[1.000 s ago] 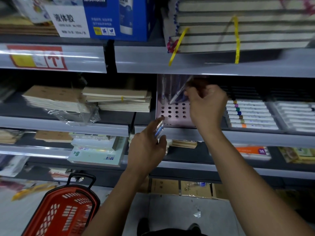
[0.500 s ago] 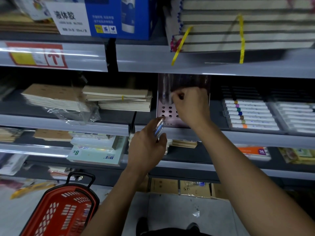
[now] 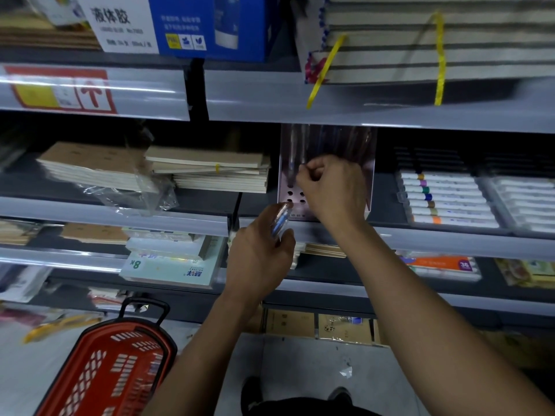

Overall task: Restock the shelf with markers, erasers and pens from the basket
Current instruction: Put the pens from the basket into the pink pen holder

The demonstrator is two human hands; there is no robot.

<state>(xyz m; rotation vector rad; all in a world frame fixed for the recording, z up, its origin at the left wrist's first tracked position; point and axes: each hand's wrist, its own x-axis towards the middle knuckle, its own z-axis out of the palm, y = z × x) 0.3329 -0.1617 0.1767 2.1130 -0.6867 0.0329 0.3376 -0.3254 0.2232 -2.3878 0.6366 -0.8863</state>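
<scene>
A pink pen holder (image 3: pixel 286 175) with round holes stands on the middle shelf, with several clear pens upright in its back rows. My right hand (image 3: pixel 330 187) is in front of it, fingers pinched on a pen (image 3: pixel 292 171) that stands in a hole at the holder's left side. My left hand (image 3: pixel 259 253) is just below, by the shelf edge, closed around a small bunch of clear blue pens (image 3: pixel 280 222). The red basket (image 3: pixel 105 373) sits on the floor at lower left; what it holds is too blurred to make out.
Stacked notebooks (image 3: pixel 207 169) lie left of the holder, marker trays (image 3: pixel 447 202) to its right. A blue box (image 3: pixel 210 25) and bundled books (image 3: pixel 420 40) sit on the shelf above. Paper pads (image 3: pixel 168 265) fill the lower shelf.
My right hand has moved left and down from the holder's upper right to its left side, bringing its pen from slanted to upright in a hole. My left hand has stayed put.
</scene>
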